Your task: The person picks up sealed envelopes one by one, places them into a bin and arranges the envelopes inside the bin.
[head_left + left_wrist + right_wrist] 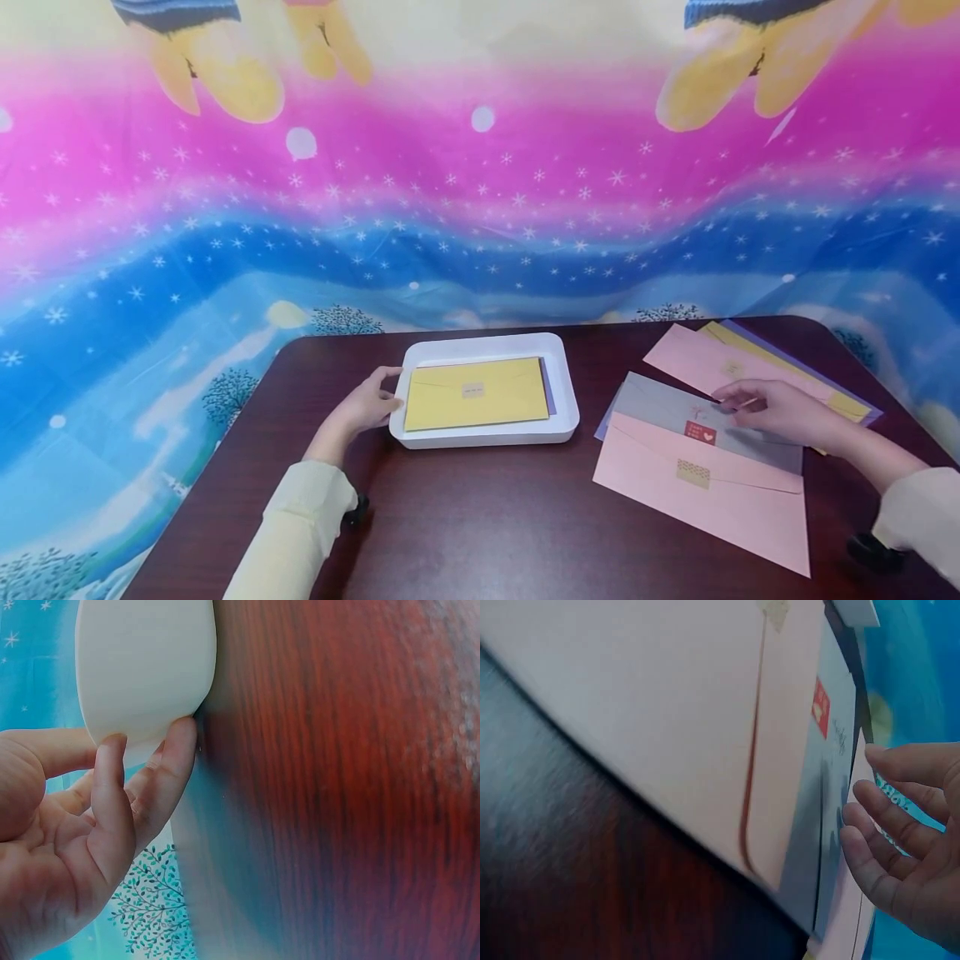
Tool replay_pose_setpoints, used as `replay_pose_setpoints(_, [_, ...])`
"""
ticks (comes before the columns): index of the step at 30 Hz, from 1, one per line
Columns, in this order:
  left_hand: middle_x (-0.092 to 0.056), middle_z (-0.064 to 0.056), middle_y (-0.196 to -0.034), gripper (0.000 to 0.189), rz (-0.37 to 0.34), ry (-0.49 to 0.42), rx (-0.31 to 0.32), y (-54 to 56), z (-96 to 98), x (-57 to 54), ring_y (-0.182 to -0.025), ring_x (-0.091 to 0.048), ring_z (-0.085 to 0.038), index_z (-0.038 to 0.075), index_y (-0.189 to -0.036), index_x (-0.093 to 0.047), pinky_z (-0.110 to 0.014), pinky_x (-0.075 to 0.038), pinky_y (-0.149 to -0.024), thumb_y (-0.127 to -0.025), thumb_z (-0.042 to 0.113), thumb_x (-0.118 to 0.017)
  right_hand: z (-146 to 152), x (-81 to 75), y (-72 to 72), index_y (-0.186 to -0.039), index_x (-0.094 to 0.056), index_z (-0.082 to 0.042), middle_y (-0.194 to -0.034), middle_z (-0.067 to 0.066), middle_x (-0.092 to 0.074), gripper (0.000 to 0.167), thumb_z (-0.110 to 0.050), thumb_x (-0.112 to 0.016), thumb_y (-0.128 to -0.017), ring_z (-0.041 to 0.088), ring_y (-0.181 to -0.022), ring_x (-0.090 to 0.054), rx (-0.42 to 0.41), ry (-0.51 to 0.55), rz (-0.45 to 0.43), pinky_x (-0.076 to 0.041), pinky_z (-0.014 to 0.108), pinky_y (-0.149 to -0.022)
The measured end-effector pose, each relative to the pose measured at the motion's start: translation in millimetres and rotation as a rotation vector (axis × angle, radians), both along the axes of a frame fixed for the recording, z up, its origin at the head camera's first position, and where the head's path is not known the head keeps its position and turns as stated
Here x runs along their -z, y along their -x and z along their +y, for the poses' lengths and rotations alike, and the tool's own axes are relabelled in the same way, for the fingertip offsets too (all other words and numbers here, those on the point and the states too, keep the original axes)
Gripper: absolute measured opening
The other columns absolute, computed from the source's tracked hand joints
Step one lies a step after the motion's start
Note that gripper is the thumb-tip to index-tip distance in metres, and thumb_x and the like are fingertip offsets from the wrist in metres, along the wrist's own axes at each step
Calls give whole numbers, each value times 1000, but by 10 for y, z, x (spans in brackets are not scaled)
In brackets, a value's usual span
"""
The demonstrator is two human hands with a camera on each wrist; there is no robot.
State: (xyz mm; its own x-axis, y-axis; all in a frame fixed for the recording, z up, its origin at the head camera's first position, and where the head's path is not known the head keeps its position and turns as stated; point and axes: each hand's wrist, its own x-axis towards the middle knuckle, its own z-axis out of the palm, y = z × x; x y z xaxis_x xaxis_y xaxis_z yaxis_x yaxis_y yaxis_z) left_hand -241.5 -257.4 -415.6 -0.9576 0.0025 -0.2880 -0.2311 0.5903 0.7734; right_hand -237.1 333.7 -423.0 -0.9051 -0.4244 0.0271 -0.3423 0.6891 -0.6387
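My left hand (pixel 369 402) is at the left end of a white tray (pixel 487 438), its fingertips on the rim and outer wall. In the left wrist view, the fingers (pixel 169 776) curl against the tray's end. A yellow envelope (pixel 510 396) with a small label lies in the tray, over a purple one (pixel 549 387). My right hand (pixel 780 408) hovers over the envelopes on the right, fingers loosely bent and holding nothing. Beneath it lies a grey envelope (pixel 652 400) with a red heart sticker, partly covered by a pink envelope (pixel 735 508).
Behind the right hand, another pink envelope (pixel 690 354) overlaps a yellow one (pixel 720 333) and a purple one (pixel 750 332) near the back right of the dark wooden table (pixel 480 517). A colourful printed cloth (pixel 480 208) hangs directly behind the table.
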Motion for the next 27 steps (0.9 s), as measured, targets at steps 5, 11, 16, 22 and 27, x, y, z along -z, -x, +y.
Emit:
replay_pose_setpoints(5, [-61,-28,-123,59,6,9,5,0,-5,-8,-100,-66,-28,4,-157,-32,-33,-56,-77,-102,0,-56,62,18,-42,-121,-64,15,-107,19,-71,38,-1,-76,-89,8,-90,-63,19,-39,-6,-54,26,-69])
replay_pose_setpoints(11, [-61,-29,-123,59,9,12,8,-5,-4,-10,-102,-66,-29,3,-156,-32,-35,-57,-79,-103,-1,-56,129,30,-55,-117,-67,13,-108,20,-71,38,-4,-81,-86,6,-90,-62,42,-110,40,-54,25,-73])
replay_pose_setpoints(16, [-60,-30,-127,59,5,12,9,-1,10,-9,-108,-65,-32,4,-157,-31,-38,-57,-84,-103,0,-55,196,39,-61,-115,-68,12,-107,18,-70,42,-9,-85,-83,10,-87,-61,62,-171,59,-53,26,-72])
replay_pose_setpoints(22, [-60,-31,-126,59,4,14,6,3,16,11,-108,-66,-33,3,-156,-32,-40,-58,-85,-103,-1,-55,300,46,-77,-113,-69,11,-106,15,-69,46,-14,-88,-80,0,-85,-53,18,-202,59,-50,26,-69])
replay_pose_setpoints(27, [-60,-30,-126,59,5,9,11,1,27,5,-107,-66,-32,4,-156,-32,-39,-57,-84,-103,-1,-55,381,15,-68,-111,-66,10,-107,17,-67,46,-16,-87,-80,14,-93,-59,19,-242,-1,-51,30,-73])
